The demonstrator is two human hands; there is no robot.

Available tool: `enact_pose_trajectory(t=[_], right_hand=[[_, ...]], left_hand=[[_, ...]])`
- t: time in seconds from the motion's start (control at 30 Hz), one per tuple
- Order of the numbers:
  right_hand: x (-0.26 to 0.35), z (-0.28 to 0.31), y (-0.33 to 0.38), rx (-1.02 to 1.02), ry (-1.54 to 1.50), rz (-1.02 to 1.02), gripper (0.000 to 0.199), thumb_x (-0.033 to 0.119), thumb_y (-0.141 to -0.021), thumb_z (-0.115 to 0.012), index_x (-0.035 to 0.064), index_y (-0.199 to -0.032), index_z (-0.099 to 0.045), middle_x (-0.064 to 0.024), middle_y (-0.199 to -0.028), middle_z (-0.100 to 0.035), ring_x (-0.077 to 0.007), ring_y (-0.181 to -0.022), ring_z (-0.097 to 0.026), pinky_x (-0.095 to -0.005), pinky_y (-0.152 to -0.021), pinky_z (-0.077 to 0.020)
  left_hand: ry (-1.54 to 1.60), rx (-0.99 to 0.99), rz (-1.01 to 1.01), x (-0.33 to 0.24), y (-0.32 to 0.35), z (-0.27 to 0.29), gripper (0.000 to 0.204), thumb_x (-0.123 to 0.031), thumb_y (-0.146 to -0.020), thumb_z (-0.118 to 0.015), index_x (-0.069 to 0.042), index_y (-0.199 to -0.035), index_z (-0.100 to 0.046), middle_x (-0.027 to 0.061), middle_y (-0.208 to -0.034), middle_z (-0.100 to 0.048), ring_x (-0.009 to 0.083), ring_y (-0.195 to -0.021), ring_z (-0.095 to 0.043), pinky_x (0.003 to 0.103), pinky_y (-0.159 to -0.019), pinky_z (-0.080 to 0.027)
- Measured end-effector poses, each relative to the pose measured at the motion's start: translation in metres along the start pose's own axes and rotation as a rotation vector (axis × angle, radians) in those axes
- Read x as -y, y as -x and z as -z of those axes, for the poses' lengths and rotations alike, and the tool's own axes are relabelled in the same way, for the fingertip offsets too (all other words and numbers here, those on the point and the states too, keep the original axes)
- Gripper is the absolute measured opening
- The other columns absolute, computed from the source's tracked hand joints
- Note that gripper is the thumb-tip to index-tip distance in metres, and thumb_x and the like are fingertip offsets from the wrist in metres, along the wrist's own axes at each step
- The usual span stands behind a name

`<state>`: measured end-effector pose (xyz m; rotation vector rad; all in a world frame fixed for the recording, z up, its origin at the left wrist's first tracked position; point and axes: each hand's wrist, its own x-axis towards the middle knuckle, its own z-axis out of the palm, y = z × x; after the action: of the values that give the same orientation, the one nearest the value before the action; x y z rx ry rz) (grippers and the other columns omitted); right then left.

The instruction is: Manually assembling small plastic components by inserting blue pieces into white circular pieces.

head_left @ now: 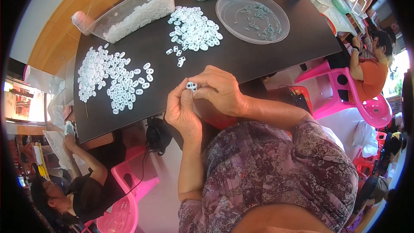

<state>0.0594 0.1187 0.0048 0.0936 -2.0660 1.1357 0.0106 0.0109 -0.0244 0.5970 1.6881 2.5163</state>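
Head cam: L hand [184, 111] + R hand [225, 92] both pinch sm. white rounded pc [192, 86] w/ dark spots.

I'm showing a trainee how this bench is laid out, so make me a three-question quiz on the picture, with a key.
1. What do the left hand and the right hand hold together at their fingertips?

2. True or false: the small parts in the round clear tray are bright red.

3. As the person sees it, where is that tray relative to the middle pile of white pieces?
A) to its left
B) to its right
C) underneath it

Key:
1. A small white piece with dark spots.
2. False; they are grey-green.
3. B
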Motion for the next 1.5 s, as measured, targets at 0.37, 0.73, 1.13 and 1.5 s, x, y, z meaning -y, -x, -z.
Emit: enact_pose_trajectory(t=[0.37,0.73,1.13,1.5], right_hand=[[-0.003,-0.008,-0.001,0.007,0.016,0.098,0.029,-0.002,-0.069,-0.068,-0.0022,-0.097,-0.061,-0.0097,-0.081,-0.062,-0.0216,-0.068,-0.055,-0.0306,-0.058,-0.0447],[0.002,-0.009,0.004,-0.058,0.048,0.062,0.026,0.003,-0.071,-0.069,0.0001,-0.094,-0.059,-0.0083,-0.079,-0.059,-0.0215,-0.067,-0.053,-0.0311,-0.059,-0.0444],[0.003,-0.016,0.005,-0.098,0.1,0.221,0.025,-0.003,-0.069,-0.065,-0.0024,-0.092,-0.056,-0.0111,-0.081,-0.059,-0.0237,-0.063,-0.052,-0.0318,-0.055,-0.0425],[-0.001,-0.02,0.006,-0.127,0.149,0.296,0.035,-0.003,-0.063,-0.069,0.0006,-0.094,-0.053,-0.0083,-0.075,-0.052,-0.0233,-0.061,-0.049,-0.0317,-0.051,-0.04]], left_hand=[[0.102,-0.075,-0.001,-0.002,0.001,-0.005,0.021,-0.017,-0.089,-0.059,0.003,-0.094,-0.059,0.0055,-0.083,-0.06,0.0096,-0.071,-0.055,0.021,-0.063,-0.046],[0.155,-0.051,0.011,-0.009,0.004,-0.008,0.018,-0.011,-0.089,-0.058,0.005,-0.097,-0.058,0.0071,-0.09,-0.061,0.0112,-0.081,-0.056,0.025,-0.076,-0.046],[0.123,-0.058,-0.086,-0.009,0.011,-0.01,0.018,-0.012,-0.092,-0.053,0.005,-0.098,-0.057,0.0065,-0.09,-0.058,0.0101,-0.081,-0.054,0.024,-0.074,-0.045],[-0.033,-0.099,-0.17,-0.006,0.015,-0.011,0.024,-0.021,-0.094,-0.05,0.002,-0.095,-0.054,0.004,-0.087,-0.054,0.0081,-0.077,-0.05,0.023,-0.07,-0.044]])
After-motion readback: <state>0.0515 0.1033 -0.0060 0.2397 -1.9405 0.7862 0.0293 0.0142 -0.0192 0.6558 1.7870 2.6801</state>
